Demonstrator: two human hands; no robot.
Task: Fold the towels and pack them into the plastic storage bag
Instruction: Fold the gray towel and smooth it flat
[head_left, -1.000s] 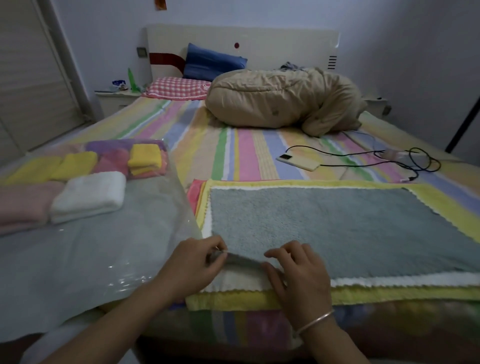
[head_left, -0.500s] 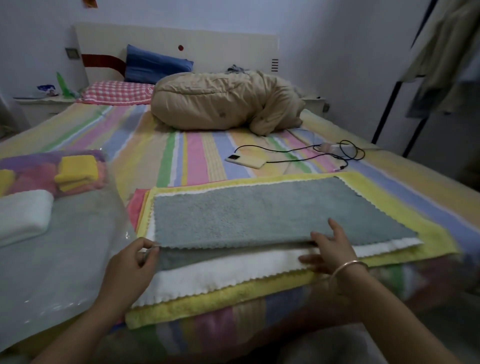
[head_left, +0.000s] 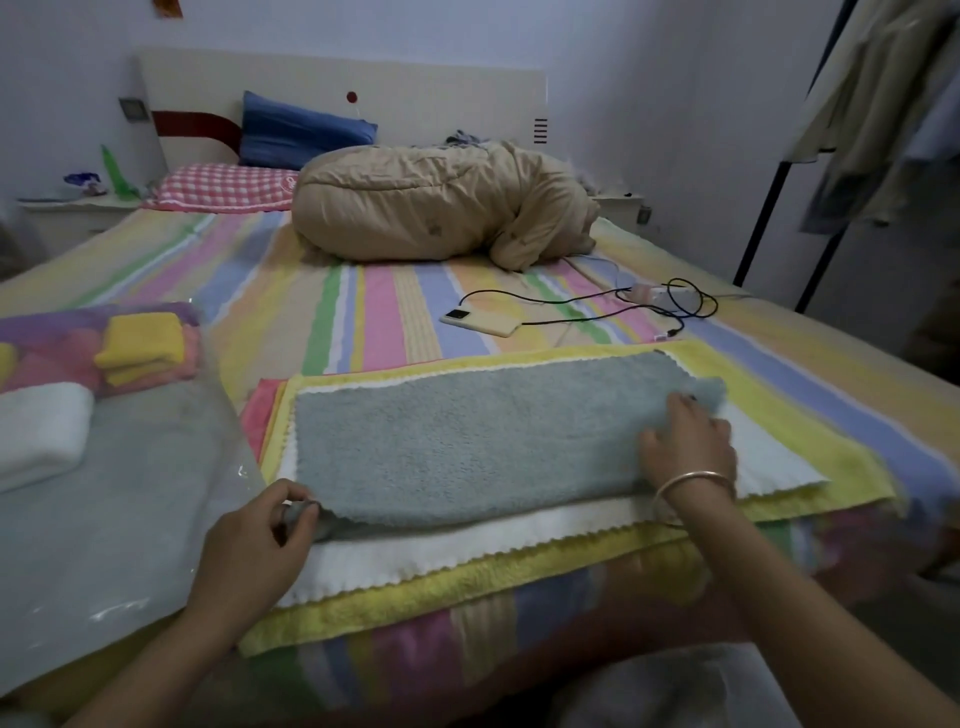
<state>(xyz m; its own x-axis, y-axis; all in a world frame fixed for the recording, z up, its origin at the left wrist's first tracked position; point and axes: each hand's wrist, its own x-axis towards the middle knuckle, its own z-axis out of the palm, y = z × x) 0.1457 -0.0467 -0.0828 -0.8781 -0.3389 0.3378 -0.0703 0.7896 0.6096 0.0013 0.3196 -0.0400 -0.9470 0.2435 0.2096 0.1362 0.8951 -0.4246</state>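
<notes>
On the bed (head_left: 384, 312), grey towel (head_left: 467, 441) tops the towel stack (head_left: 441, 558), left hand (head_left: 254, 545) pinching its near corner, right hand (head_left: 685, 447) gripping its right end; looks soft, light, floppy, best held at corners.

Four spread towels form one stack: grey towel (head_left: 467, 441), white towel (head_left: 441, 551), yellow towel (head_left: 415, 597), pink towel (head_left: 254, 421). One plastic bag (head_left: 130, 519) lies left, its folded towels too heaped to count. Farther off are two pillows, blue pillow (head_left: 301, 130) and checked pillow (head_left: 218, 187), one quilt (head_left: 431, 208), one phone (head_left: 480, 322). Two hands show: left hand (head_left: 254, 545), right hand (head_left: 685, 447).
</notes>
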